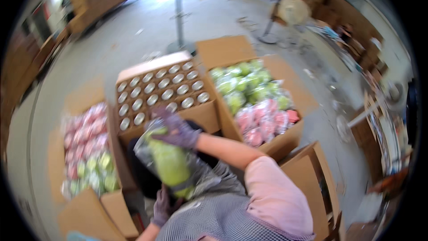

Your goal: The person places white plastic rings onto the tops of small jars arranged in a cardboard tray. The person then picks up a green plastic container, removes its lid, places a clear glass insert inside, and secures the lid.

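Note:
A lime-green bottle-shaped item [171, 163] in a loose clear plastic bag lies tilted across my lap, a darker band near its lower end. My right hand [183, 132], in a greyish-purple glove, is closed over its upper end and the bag. At the lower end my left hand [163, 208], gloved alike, has thumb and fingers against the item; motion blur softens their outline. Just beyond my knees stands a carton [171, 121] with cardboard dividers, holding rows of upright cylinders with round silver ends [167, 94].
On the left, an open carton [117, 196] holds bagged pink and green items. A similar carton [285, 148] stands at the right. Another carton [307, 174] is beside my right elbow. Farther off are a pedestal fan [179, 18], another fan [292, 11] and stacked boxes.

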The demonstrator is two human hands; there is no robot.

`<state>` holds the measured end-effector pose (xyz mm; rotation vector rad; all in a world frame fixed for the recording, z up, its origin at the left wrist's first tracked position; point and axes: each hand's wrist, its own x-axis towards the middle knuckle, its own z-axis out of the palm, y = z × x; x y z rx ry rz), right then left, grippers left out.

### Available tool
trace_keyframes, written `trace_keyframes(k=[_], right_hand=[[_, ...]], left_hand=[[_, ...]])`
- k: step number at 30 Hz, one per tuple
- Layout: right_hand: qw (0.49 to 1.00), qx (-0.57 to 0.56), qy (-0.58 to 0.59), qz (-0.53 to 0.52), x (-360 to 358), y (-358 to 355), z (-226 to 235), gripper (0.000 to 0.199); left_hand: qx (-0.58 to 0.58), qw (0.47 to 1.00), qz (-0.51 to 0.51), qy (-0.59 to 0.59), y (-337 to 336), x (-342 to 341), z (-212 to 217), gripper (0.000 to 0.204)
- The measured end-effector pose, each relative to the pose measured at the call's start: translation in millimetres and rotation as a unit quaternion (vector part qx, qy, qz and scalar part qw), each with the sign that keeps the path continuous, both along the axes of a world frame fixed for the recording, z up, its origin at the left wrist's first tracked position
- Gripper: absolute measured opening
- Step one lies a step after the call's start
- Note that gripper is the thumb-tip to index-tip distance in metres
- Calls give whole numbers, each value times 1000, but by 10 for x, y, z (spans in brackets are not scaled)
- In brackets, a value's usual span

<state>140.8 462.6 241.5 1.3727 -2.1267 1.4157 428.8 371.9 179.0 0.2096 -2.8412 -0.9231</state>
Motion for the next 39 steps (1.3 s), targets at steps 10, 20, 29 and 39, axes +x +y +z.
trace_keyframes(k=[10,20,29,39], right_hand=[[945,268,61,177,1097,1234,-471,92],[991,104,-61,-54,222,1082,375,48],[922,28,-377,80,-160,145,300,40],[888,-41,-404,216,-327,99,161,46]], left_hand=[[293,949,-69,90,-1262,-734,856,33],[295,944,-94,116,-765,-2167,573,25],[369,912,-69,168,-761,-2124,861,22],[222,939,-214,153,-572,-2196,1078,78]])
